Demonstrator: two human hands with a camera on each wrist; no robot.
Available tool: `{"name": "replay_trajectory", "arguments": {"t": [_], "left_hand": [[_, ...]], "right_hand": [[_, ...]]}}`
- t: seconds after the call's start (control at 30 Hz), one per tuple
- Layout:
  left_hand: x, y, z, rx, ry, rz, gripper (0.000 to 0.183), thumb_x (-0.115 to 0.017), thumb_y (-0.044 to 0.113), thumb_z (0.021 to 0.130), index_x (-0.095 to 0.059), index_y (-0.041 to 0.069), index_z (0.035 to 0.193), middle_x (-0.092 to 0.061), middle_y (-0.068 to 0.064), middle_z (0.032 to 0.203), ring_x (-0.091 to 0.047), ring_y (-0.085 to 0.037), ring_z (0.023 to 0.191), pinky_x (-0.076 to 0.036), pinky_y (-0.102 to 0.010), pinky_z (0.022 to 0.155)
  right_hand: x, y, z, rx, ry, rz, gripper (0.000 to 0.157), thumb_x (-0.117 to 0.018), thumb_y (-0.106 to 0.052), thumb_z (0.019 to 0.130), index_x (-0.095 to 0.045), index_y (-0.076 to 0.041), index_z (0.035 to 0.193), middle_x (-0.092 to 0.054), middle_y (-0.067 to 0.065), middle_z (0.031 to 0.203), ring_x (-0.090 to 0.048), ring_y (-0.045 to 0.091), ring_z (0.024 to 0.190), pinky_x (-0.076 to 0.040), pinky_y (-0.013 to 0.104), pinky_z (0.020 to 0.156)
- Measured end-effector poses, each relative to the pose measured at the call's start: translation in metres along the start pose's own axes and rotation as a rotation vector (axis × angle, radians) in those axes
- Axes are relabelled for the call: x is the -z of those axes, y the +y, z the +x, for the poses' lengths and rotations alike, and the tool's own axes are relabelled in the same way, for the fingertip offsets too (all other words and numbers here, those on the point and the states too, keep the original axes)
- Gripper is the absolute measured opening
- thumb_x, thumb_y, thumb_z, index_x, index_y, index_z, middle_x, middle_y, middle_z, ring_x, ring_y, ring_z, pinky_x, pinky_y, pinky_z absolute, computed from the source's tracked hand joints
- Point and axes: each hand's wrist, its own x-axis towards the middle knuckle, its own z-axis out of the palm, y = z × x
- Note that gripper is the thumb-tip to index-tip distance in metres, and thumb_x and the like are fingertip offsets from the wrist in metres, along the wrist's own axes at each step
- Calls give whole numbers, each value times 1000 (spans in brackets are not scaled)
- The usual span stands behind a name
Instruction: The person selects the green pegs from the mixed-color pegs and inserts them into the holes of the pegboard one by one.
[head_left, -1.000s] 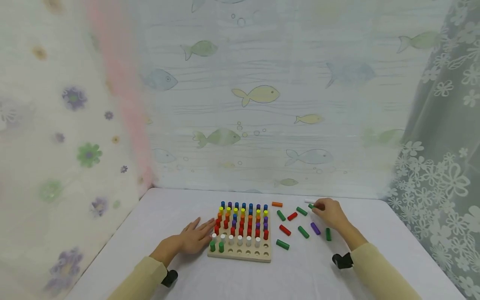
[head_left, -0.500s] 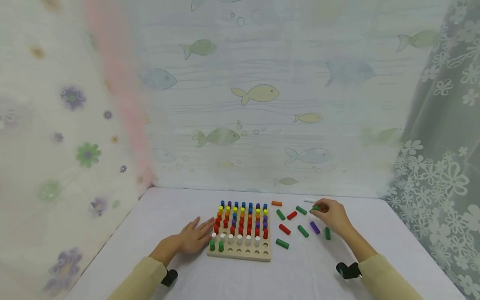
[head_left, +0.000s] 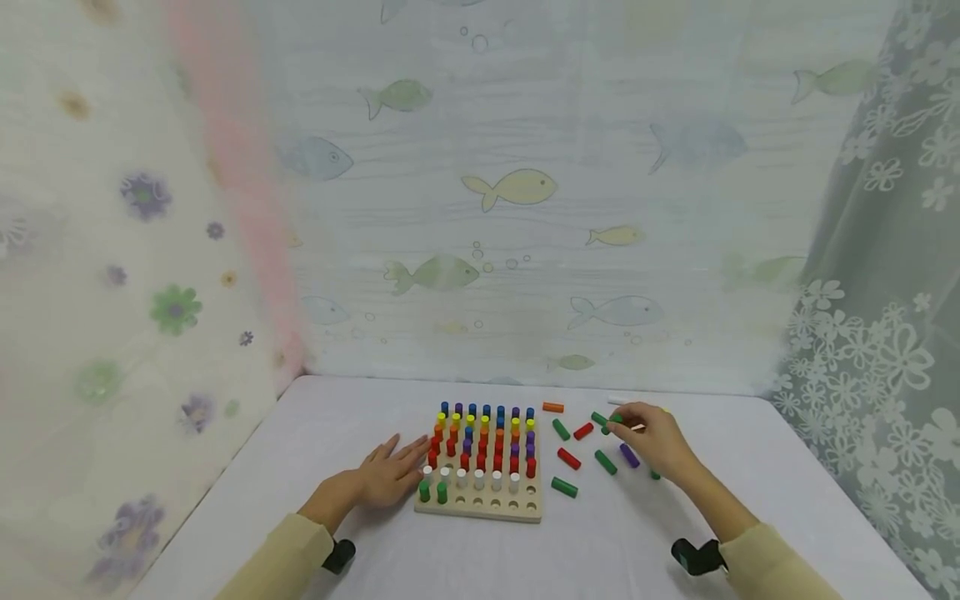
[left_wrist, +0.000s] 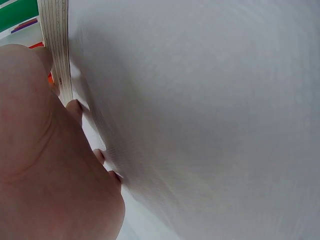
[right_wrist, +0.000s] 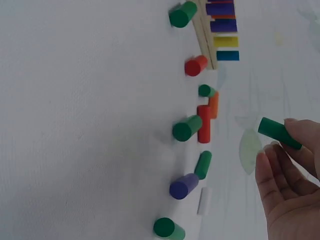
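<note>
Fingers of my right hand [head_left: 654,435] pinch a green peg [right_wrist: 278,133] between thumb and index finger, raised above the table in the right wrist view. The other fingers stay loosely bent. My left hand [head_left: 388,478] lies with its fingers spread on the cloth, at the left edge of a wooden pegboard [head_left: 480,513]; its thumb is close against the board's side [left_wrist: 56,45]. Upright pegs fill most of the board: blue and purple at the back, then yellow, orange, red and white. Two green pegs [head_left: 442,492] stand in the front row, beside bare holes.
Loose pegs lie right of the board: several green, such as one [head_left: 565,487] near the front, two red [head_left: 569,458], one purple [head_left: 629,455], one orange [head_left: 553,407] and one white [head_left: 617,402]. A white cloth covers the table [head_left: 585,550]; a fish-printed curtain [head_left: 480,317] hangs behind.
My right hand has lifted the green peg from beside the white one and moved slightly left with it, turning it. The left hand has stayed in place.
</note>
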Motion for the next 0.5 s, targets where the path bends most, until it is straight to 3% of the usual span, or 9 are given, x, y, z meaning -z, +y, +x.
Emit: {"name": "replay_trajectory", "arguments": {"t": [0.27, 0.5], "left_hand": [[-1, 1, -2, 1, 8, 8, 62, -44, 43, 108, -26, 23, 164, -22, 2, 171, -6, -44, 156, -9, -65, 123], [1, 2, -1, 1, 6, 5, 62, -45, 43, 108, -26, 22, 164, -22, 1, 171, -5, -45, 156, -8, -65, 123]], "right_hand": [[-3, -11, -6, -11, -34, 33, 14, -73, -13, 95, -73, -4, 106, -74, 4, 96, -68, 19, 87, -57, 22, 73], [-4, -18, -8, -3, -54, 87, 15, -74, -12, 94, -73, -3, 106, -76, 5, 94, -72, 27, 86, -57, 23, 69]]}}
